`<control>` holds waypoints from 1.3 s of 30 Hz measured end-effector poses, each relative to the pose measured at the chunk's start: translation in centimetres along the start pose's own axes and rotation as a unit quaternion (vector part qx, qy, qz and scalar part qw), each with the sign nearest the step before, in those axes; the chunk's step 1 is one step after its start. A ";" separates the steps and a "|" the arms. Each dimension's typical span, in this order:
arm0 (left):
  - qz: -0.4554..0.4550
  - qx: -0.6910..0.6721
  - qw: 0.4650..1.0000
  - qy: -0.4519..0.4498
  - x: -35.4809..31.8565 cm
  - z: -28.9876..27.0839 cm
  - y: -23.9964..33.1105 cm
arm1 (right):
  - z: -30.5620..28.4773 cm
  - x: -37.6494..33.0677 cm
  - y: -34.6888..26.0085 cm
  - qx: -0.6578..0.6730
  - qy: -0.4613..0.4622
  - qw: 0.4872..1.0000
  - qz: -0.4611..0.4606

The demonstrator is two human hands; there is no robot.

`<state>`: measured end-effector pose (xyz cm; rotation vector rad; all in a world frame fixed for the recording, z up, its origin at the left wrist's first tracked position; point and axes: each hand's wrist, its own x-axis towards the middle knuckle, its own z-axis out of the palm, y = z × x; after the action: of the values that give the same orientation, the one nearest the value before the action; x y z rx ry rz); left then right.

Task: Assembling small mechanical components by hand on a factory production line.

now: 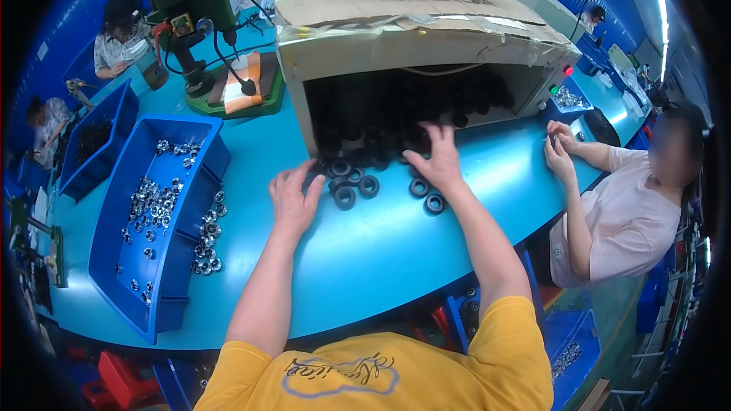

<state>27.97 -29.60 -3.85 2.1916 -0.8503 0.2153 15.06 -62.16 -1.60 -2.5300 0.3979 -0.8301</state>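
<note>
Several black rings [345, 197] lie loose on the blue tabletop in front of a large box-like housing [426, 49], and more are heaped inside its dark opening. My left hand [295, 196] is at the left edge of the loose rings, fingers spread and curved toward them. On the other side, my right hand [440, 158] reaches to the mouth of the housing with its fingers apart, beside the heap. I see nothing gripped in either hand. Deeper inside the housing, shadow hides most of the pile.
To the left stands a blue bin [156, 221] with shiny metal rings, and more metal rings [209, 232] lie along its side. Behind it are a green machine [194, 15] and another bin [99, 141]. A co-worker [620, 205] sits at the right, holding a small part.
</note>
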 end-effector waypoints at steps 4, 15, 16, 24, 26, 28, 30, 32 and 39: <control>0.020 0.006 1.000 0.004 0.1 0.0 -0.1 | 3.9 3.1 -3.9 -0.003 -0.005 0.998 -0.058; 0.028 -0.020 0.999 -0.008 0.3 -0.1 0.3 | 11.6 14.1 -7.1 -0.287 -0.062 0.932 -0.214; 0.028 -0.022 0.999 -0.010 0.4 -0.1 0.4 | 11.8 15.1 -6.4 -0.307 -0.050 0.931 -0.193; 0.027 -0.044 0.998 0.033 0.2 -0.1 -0.4 | 7.4 9.5 -10.3 -0.051 -0.129 0.967 -0.211; 0.031 -0.058 0.997 0.033 0.2 -0.1 -0.3 | 8.3 8.5 -9.7 -0.034 -0.193 0.936 -0.292; 0.041 -0.080 0.996 0.026 0.3 -0.2 0.1 | 8.7 8.4 -9.2 -0.079 -0.179 0.955 -0.225; 0.064 -0.094 0.993 0.013 0.3 -0.2 0.2 | 8.6 9.2 -8.2 -0.130 -0.132 0.966 -0.179; 0.075 -0.117 0.990 0.018 0.5 -0.1 0.2 | 7.2 9.2 -7.1 -0.115 -0.061 0.971 -0.202; 0.048 -0.163 0.985 0.041 0.1 -0.1 -0.2 | -4.4 0.2 -7.3 -0.018 -0.084 0.996 0.020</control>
<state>28.22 -29.46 -3.86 1.8294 -0.8786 0.1961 13.47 -57.40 5.32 -2.5919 0.4100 -0.5950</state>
